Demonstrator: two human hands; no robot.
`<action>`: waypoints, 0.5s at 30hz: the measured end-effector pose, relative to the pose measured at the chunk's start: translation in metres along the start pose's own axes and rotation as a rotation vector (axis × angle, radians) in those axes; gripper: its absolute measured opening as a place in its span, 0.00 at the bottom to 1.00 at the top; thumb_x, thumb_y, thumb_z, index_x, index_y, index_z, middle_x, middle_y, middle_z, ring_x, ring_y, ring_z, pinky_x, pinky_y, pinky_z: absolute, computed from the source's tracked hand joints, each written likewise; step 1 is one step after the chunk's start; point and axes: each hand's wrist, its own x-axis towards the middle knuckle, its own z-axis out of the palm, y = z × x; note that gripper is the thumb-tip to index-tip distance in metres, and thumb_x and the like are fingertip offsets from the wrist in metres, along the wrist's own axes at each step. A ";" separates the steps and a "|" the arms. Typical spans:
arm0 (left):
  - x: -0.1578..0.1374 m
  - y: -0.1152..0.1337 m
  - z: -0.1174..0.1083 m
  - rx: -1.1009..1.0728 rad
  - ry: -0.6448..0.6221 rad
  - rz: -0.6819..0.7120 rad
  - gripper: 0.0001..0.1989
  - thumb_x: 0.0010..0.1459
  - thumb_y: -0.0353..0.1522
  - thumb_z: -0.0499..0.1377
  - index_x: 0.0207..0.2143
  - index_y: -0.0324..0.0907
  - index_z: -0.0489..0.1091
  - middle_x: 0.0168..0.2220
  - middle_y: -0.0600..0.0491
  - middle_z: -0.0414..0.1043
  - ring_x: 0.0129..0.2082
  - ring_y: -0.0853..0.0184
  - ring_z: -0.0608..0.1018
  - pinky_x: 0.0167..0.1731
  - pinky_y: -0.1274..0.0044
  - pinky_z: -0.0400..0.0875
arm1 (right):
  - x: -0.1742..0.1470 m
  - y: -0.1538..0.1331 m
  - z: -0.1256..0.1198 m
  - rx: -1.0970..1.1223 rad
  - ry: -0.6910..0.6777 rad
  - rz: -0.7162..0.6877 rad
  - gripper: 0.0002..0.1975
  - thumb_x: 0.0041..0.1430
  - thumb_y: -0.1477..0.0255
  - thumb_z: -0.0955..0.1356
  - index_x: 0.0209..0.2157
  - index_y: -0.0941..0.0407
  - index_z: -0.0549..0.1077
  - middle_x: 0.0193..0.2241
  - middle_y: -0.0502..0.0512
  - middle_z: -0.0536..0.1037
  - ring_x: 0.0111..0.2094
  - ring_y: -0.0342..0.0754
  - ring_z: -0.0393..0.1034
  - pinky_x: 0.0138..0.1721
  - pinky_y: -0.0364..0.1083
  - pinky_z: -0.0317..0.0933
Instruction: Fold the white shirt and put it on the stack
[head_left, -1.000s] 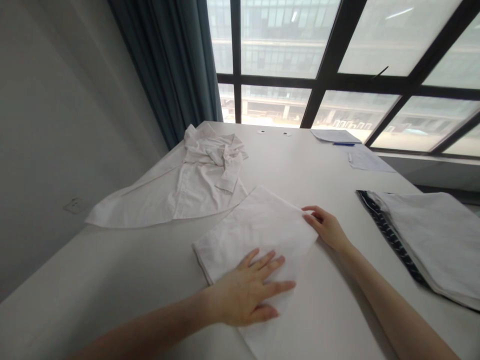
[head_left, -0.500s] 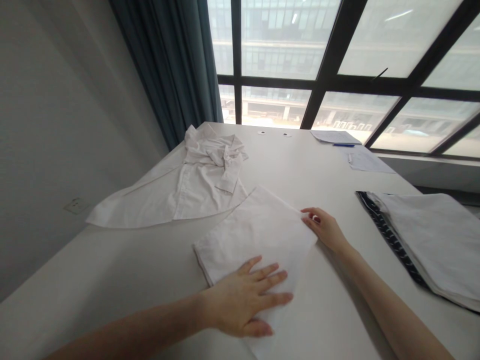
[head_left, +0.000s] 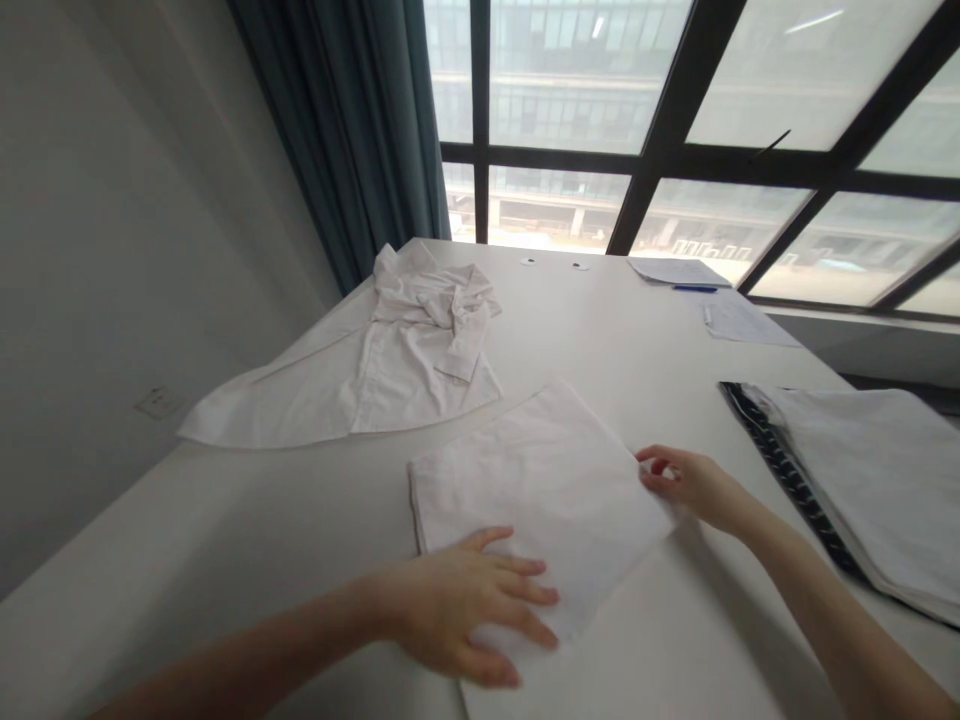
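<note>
A folded white cloth garment (head_left: pixel 540 480) lies on the white table in front of me, its exact kind unclear. My left hand (head_left: pixel 480 605) rests flat on its near left part, fingers spread. At its right side, my right hand (head_left: pixel 694 487) pinches the edge between thumb and fingers. Beyond the cloth to the left, a white button shirt (head_left: pixel 412 375) is spread out, its collar and sleeves bunched at the far end.
A stack of folded white and black-patterned cloth (head_left: pixel 870 470) lies at the right edge of the table (head_left: pixel 600 340). Toward the window are papers (head_left: pixel 750 320), a blue pen (head_left: pixel 694 289) and two small white pieces (head_left: pixel 528 262). A blue curtain (head_left: pixel 360 120) hangs behind.
My right hand has pulled the cloth's edge to the right and nearer to me. The cloth has turned and now lies apart from the shirt. My left hand has shifted slightly left.
</note>
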 end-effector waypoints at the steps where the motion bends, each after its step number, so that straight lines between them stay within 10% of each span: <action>1: 0.001 -0.005 -0.004 -0.017 0.024 -0.032 0.16 0.65 0.39 0.52 0.54 0.53 0.67 0.56 0.56 0.69 0.60 0.63 0.67 0.63 0.63 0.46 | -0.002 0.002 -0.005 0.009 -0.046 0.023 0.12 0.52 0.62 0.67 0.37 0.50 0.76 0.29 0.50 0.78 0.25 0.46 0.70 0.29 0.45 0.62; 8: 0.023 -0.075 -0.036 0.345 0.579 -0.513 0.14 0.64 0.33 0.51 0.50 0.39 0.68 0.47 0.46 0.72 0.49 0.62 0.72 0.51 0.69 0.64 | 0.043 -0.018 -0.019 0.032 -0.048 -0.018 0.17 0.51 0.60 0.69 0.42 0.53 0.76 0.32 0.56 0.80 0.33 0.52 0.74 0.35 0.48 0.65; 15: 0.042 -0.107 -0.044 0.420 0.537 -0.781 0.14 0.62 0.38 0.56 0.45 0.39 0.68 0.38 0.48 0.73 0.44 0.59 0.73 0.44 0.70 0.66 | 0.126 -0.056 0.014 0.193 -0.016 0.029 0.20 0.52 0.59 0.70 0.44 0.56 0.74 0.40 0.62 0.78 0.35 0.51 0.72 0.37 0.48 0.64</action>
